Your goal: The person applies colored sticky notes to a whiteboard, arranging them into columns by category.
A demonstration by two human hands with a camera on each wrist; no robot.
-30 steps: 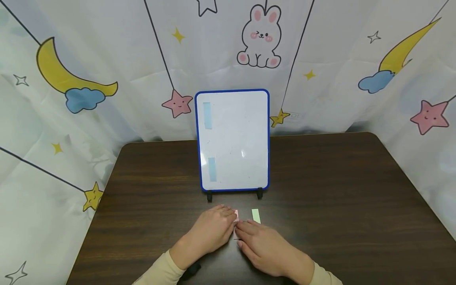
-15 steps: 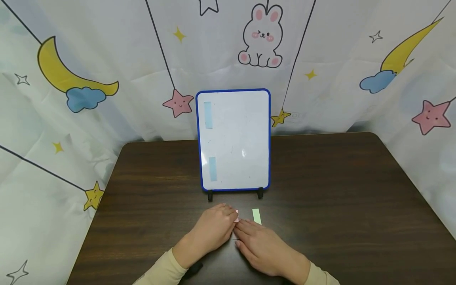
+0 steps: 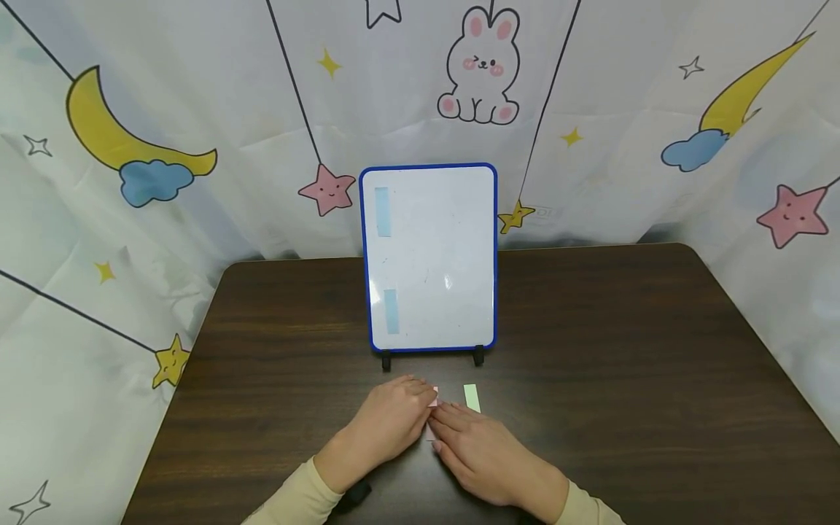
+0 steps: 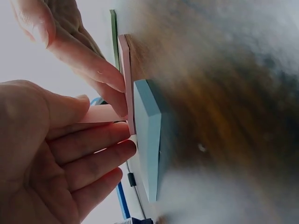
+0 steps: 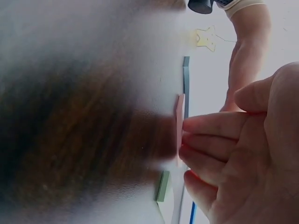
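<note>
My left hand (image 3: 391, 412) pinches a pink sticky note sheet (image 4: 100, 113) between thumb and index finger; the sheet stands up from the pink sticky note pad (image 4: 124, 60) on the table. Straight fingers of my right hand (image 3: 485, 452) press on that pad, as the right wrist view shows. From above, both hands cover most of the pink paper. Beside the pink pad lies a thick blue sticky note pad (image 4: 154, 140), hidden under my left hand in the head view. The green sticky note pad (image 3: 472, 398) lies just beyond my right hand.
Behind the hands, a blue-framed whiteboard (image 3: 440, 255) stands on black feet on the dark wooden table (image 3: 610, 350). An upper blue strip (image 3: 383, 211) and a lower blue strip (image 3: 391, 312) are on its left side. A patterned curtain (image 3: 617, 182) hangs behind.
My right hand has shifted slightly to the left over the pink pad. My left hand keeps nearly the same place, and the green pad and whiteboard stay put.
</note>
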